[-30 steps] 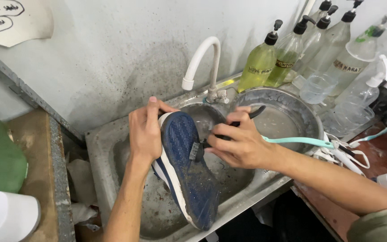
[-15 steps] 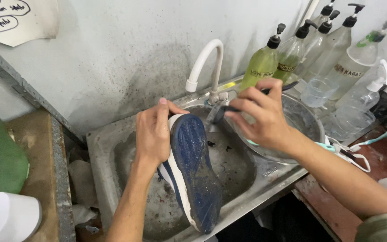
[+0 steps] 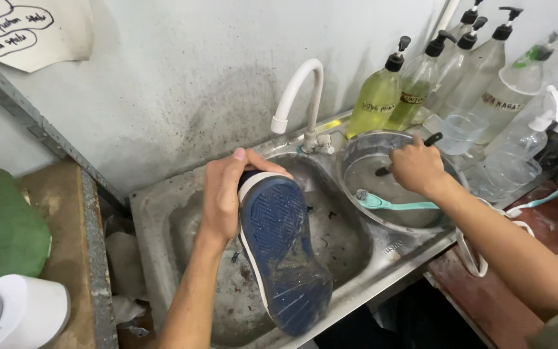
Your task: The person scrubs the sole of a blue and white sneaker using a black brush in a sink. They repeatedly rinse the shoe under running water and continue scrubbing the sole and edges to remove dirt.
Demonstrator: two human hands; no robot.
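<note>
My left hand (image 3: 223, 197) grips a shoe (image 3: 281, 253) by its upper over the steel sink (image 3: 163, 213); the shoe's dark blue sole faces up and looks wet. My right hand (image 3: 416, 167) is shut on a black-handled brush (image 3: 431, 139) and holds it inside a round metal bowl (image 3: 356, 152) at the sink's right side. A teal toothbrush (image 3: 392, 203) lies across the bowl just below that hand.
A white curved faucet (image 3: 297, 90) rises behind the sink. Several pump and spray bottles (image 3: 421, 84) stand along the wall at the right, with clear cups (image 3: 458, 132) beside them. A green object (image 3: 1, 229) and a white one (image 3: 17, 313) sit at the left.
My right hand moved right, from the shoe's sole to the metal bowl, taking the brush along. The left hand has tipped the shoe so its sole faces up more squarely.
</note>
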